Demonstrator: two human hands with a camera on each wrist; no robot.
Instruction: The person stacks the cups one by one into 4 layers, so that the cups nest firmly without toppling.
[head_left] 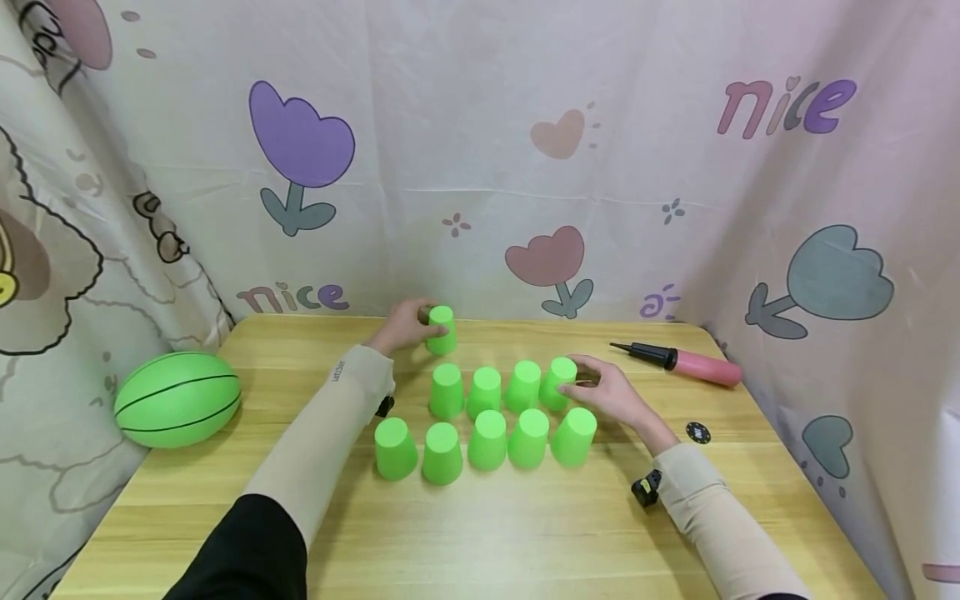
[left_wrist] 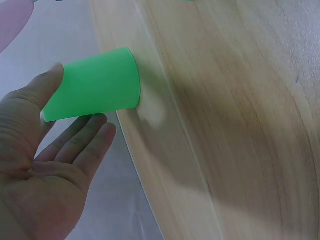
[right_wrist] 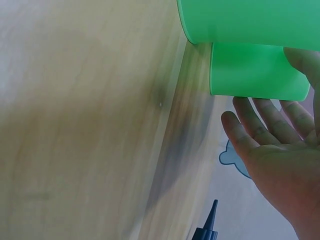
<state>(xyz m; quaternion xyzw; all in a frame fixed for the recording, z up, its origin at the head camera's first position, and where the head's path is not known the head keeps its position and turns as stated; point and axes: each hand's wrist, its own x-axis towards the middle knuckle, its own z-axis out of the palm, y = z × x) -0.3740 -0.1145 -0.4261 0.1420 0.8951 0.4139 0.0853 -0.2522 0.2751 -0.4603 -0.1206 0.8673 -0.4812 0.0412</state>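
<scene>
Near the table's back edge, my left hand (head_left: 406, 326) holds an upside-down green cup (head_left: 443, 331) between thumb and fingers. In the left wrist view the thumb lies on one side of that cup (left_wrist: 95, 85), with fingertips at the other. I cannot tell whether its rim touches the table. My right hand (head_left: 613, 392) grips the rightmost green cup (head_left: 557, 384) of the middle row; the right wrist view shows its thumb and fingers on this cup (right_wrist: 257, 72). Several more upside-down cups (head_left: 486, 392) stand in that row, and a front row of cups (head_left: 490, 442) lies nearer me.
A green ball (head_left: 178, 400) with black lines sits at the table's left edge. On the right lie a pink and black hand pump (head_left: 686, 363) and a round black chip (head_left: 697, 432). A printed curtain (head_left: 450, 125) hangs behind the wooden table (head_left: 480, 542).
</scene>
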